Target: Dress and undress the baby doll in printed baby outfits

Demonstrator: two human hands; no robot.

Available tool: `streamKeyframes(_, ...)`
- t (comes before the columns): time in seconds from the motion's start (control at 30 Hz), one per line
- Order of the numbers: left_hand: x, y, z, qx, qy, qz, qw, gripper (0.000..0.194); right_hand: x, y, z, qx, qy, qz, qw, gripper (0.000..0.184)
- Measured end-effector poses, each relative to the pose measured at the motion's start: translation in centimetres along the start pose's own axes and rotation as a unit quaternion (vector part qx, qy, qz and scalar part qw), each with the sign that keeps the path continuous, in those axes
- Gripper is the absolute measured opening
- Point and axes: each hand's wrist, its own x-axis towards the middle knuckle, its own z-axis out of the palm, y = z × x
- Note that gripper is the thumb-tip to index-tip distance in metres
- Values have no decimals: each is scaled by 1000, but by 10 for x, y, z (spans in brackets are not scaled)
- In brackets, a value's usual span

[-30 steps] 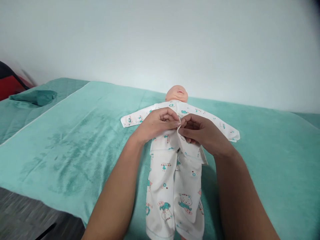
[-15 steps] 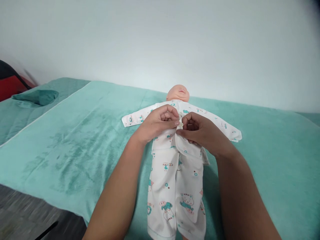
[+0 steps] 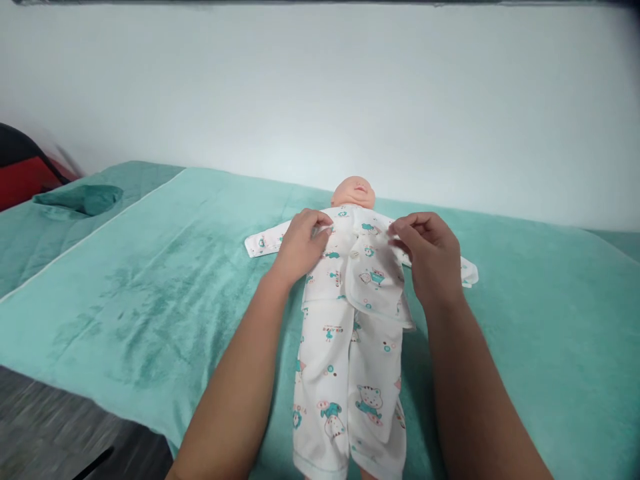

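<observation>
A baby doll (image 3: 356, 191) lies on its back in a white printed long-sleeved shirt (image 3: 375, 273). It also wears matching white printed trousers (image 3: 326, 373). Over the chest, the shirt's front panels meet, with a small button (image 3: 354, 254) near the overlapping edge. My left hand (image 3: 304, 243) rests by the shirt's left side, thumb and fingers apart, holding nothing. On the other side, my right hand (image 3: 431, 250) hovers over the sleeve with loosely bent, slightly blurred fingers and nothing visible in them. My right hand hides part of that sleeve.
A green plush cover (image 3: 150, 300) spreads under the doll, against a white wall (image 3: 300, 93). Crumpled green cloth (image 3: 95, 199) lies at the far left, near a red and black object (image 3: 25, 177). Grey floor (image 3: 60, 427) shows at lower left.
Both hands have come off the shirt's front edge by the button and moved apart, the left one leftward, the right one rightward. The shirt front now lies flatter and uncovered.
</observation>
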Motion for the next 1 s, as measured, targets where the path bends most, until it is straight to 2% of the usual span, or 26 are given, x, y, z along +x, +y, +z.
streamKeyframes(0.07,3,-11,8,98,31,16,995,31,7,16,4,-86,36,-55,994,27)
streamKeyframes(0.2,-4,-25,13,220,16,-3,975,49,20,50,7,-200,-61,-66,976,47)
streamKeyframes(0.27,-15,-30,7,272,3,-2,962,53,23,66,-3,-270,-76,-77,957,50)
streamKeyframes(0.37,-35,-41,-12,338,1,-24,941,57,22,87,-39,-423,-74,-79,900,51)
streamKeyframes(0.43,-46,-48,-25,363,26,-92,927,54,17,98,-73,-485,-75,-52,870,53)
streamKeyframes(0.5,-52,-52,-36,377,54,-161,910,50,9,107,-105,-524,-47,-7,850,55)
streamKeyframes(0.57,-55,-54,-41,388,73,-196,898,47,1,112,-129,-542,13,40,839,58)
streamKeyframes(0.63,-54,-54,-42,396,86,-207,890,42,-4,115,-141,-524,45,94,845,59)
streamKeyframes(0.7,-51,-55,-42,398,95,-210,888,38,-4,118,-143,-492,34,129,861,55)
streamKeyframes(0.77,-46,-60,-44,389,99,-200,894,35,0,120,-142,-468,18,124,875,49)
streamKeyframes(0.9,-37,-77,-54,361,94,-158,914,37,13,120,-142,-421,56,84,901,34)
streamKeyframes(1.0,-33,-87,-59,358,118,-148,915,42,15,113,-144,-374,64,67,923,23)
